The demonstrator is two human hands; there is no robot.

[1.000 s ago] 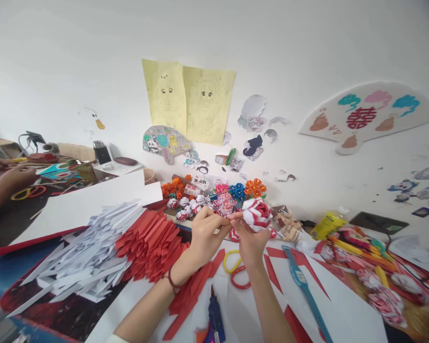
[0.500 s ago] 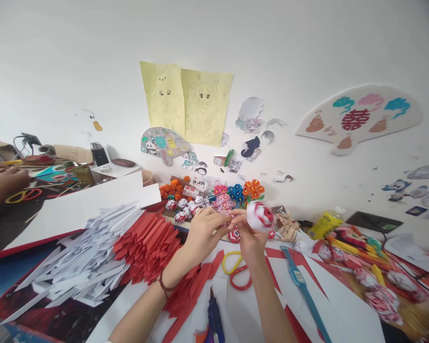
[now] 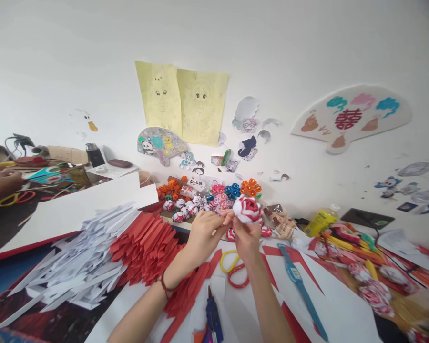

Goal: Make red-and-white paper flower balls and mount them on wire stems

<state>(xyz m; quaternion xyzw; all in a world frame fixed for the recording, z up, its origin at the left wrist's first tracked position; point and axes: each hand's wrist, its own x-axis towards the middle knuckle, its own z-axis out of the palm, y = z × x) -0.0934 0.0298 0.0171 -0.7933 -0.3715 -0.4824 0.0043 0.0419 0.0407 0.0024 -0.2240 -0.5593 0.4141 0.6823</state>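
A red and white rolled flower is held up by my right hand, whose fingers are closed round its base. My left hand is beside it, its fingers pinched together and meeting the right fingertips; what lies between them is too small to make out. Below my hands are scissors with yellow and red handles and a blue glue gun. Red folded strips and white strips are heaped to the left.
Finished paper flowers stand along the wall. A teal watch-like strap lies at right, near a yellow bottle. Another person's hand is at the far left, near a second pair of scissors.
The flower has turned and tilted, so its red and white layers show more openly, and it sits slightly further left. The whole view has shifted a little.
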